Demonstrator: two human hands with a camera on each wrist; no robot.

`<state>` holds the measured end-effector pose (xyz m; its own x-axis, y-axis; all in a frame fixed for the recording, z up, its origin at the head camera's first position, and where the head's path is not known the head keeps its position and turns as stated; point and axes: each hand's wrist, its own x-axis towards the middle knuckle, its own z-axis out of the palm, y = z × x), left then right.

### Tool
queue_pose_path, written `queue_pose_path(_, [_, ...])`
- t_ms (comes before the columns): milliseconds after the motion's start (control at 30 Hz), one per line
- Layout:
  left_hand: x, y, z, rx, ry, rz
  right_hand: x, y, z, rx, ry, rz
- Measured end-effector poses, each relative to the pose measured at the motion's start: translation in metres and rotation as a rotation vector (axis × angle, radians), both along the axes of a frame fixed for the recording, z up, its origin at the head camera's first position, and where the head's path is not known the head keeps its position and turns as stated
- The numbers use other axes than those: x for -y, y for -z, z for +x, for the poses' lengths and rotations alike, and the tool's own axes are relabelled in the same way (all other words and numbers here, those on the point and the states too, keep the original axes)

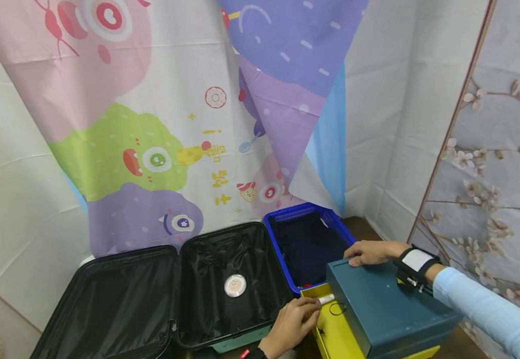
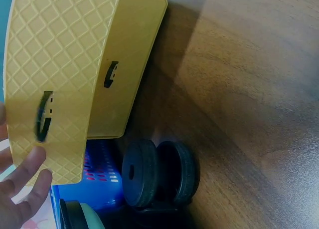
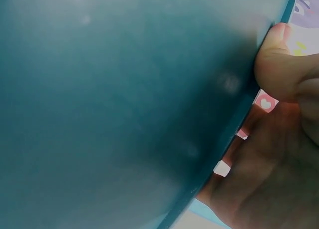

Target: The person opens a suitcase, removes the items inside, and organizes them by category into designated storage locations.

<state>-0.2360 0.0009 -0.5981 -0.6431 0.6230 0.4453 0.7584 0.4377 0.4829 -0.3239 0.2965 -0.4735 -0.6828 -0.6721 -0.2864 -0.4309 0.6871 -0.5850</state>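
My left hand (image 1: pixel 291 321) is at the rim of a pulled-out yellow drawer (image 1: pixel 338 336), pinching a small white tube (image 1: pixel 327 299) at its fingertips. In the left wrist view its lower fingers lie against the drawer's quilted front (image 2: pixel 57 64), close to a black handle (image 2: pixel 44 116). A thin dark ring (image 1: pixel 337 309) lies inside the drawer. My right hand (image 1: pixel 370 253) grips the top edge of the teal drawer box (image 1: pixel 386 299); in the right wrist view, the thumb (image 3: pixel 276 54) presses that edge and the other fingers pass behind it.
An open black suitcase (image 1: pixel 206 299) lies to the left, with a round clear-lidded compact (image 1: pixel 235 285) in one half. Behind the drawer box, a blue basket (image 1: pixel 282 264) holds dark folded cloth (image 1: pixel 307 244). Black caster wheels (image 2: pixel 159 174) show below the basket in the left wrist view.
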Motion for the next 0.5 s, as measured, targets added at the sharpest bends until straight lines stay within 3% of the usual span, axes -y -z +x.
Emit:
queue_pose_path(333, [0.0007, 0.0035, 0.0019, 0.011, -0.009, 0.017, -0.0001, 0.0006, 0.0009, 0.0, 0.004, -0.003])
queue_pose_path(500, [0.0015, 0.0092, 0.0025, 0.04, -0.085, 0.053, 0.0001, 0.0009, 0.0004, 0.001, 0.015, 0.005])
